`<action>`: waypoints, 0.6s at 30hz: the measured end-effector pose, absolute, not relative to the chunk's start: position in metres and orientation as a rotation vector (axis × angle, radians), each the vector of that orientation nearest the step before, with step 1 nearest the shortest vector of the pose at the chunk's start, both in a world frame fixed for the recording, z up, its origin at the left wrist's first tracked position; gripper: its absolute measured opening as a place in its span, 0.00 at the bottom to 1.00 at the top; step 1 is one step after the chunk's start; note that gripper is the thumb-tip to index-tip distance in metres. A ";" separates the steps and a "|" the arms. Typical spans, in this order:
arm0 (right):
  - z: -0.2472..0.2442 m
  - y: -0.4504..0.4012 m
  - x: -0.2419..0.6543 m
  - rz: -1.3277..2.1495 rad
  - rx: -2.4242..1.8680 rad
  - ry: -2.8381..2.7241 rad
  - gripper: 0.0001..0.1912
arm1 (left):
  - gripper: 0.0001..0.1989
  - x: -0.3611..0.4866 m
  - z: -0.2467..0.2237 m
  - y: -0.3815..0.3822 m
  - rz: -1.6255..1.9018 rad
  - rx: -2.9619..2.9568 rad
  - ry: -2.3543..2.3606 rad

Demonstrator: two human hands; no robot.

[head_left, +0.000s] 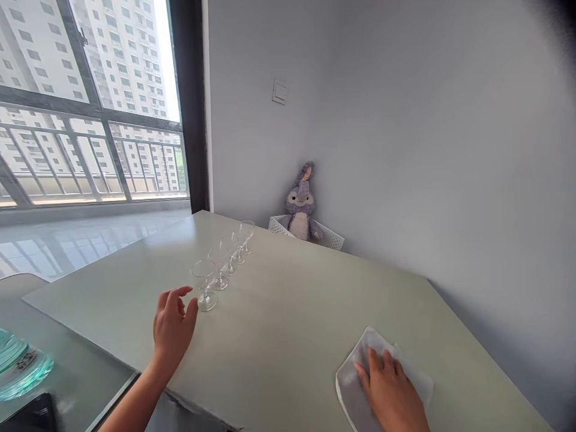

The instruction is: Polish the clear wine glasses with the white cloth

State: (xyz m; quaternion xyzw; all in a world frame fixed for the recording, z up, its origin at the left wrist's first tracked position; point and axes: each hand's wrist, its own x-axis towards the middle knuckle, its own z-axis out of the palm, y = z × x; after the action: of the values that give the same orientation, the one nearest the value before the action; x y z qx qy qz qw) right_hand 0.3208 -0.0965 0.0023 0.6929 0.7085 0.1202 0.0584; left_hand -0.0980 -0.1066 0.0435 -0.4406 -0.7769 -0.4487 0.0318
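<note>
Several clear stemmed glasses stand upright in a row on the pale table (279, 306). Beside the nearest wine glass (204, 282) is my left hand (173, 318), its thumb and forefinger apart and its other fingers curled. Whether a fingertip touches the glass I cannot tell. On the table's right side lies a folded whitish cloth (353, 384). My right hand (391, 384) rests palm down on top of it, fingers spread and slightly bent. Part of the cloth is hidden under that hand.
A plush rabbit (300, 210) sits in a white perforated basket (333, 239) behind the table's far edge. At the lower left, a lower glass surface holds a turquoise glass vessel (27, 369) and a black phone-like object (33, 414). Walls border the table's back and right.
</note>
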 end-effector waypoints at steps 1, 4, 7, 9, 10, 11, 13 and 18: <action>0.003 -0.096 0.315 0.343 2.100 2.150 0.28 | 0.13 -0.090 0.049 -0.110 -1.432 -1.394 -2.315; 0.006 -0.096 0.287 0.108 2.021 2.301 0.29 | 0.11 -0.065 0.066 -0.109 -1.603 -1.666 -2.105; 0.006 -0.103 0.248 -0.183 1.772 2.608 0.29 | 0.09 -0.042 0.077 -0.089 -1.637 -1.956 -1.988; 0.005 -0.109 0.221 -0.325 1.524 2.813 0.30 | 0.09 -0.030 0.076 -0.069 -1.564 -2.208 -1.908; 0.006 -0.110 0.209 -0.378 1.399 2.896 0.30 | 0.09 -0.025 0.073 -0.058 -1.515 -2.329 -1.865; 0.007 -0.109 0.197 -0.415 1.280 2.968 0.31 | 0.09 -0.020 0.068 -0.048 -1.474 -2.425 -1.833; 0.011 -0.099 0.178 -0.441 1.103 3.070 0.31 | 0.09 -0.013 0.055 -0.031 -1.452 -2.503 -1.823; 0.021 -0.033 0.153 -0.375 0.882 3.144 0.29 | 0.10 -0.013 0.021 -0.009 -1.632 -2.276 -1.914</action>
State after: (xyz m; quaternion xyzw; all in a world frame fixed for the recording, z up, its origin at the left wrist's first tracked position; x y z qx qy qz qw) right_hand 0.1535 -0.0328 0.0210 0.2677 0.9540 -0.1138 -0.0724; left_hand -0.0131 -0.0090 0.0207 -0.6656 -0.5599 -0.4773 -0.1252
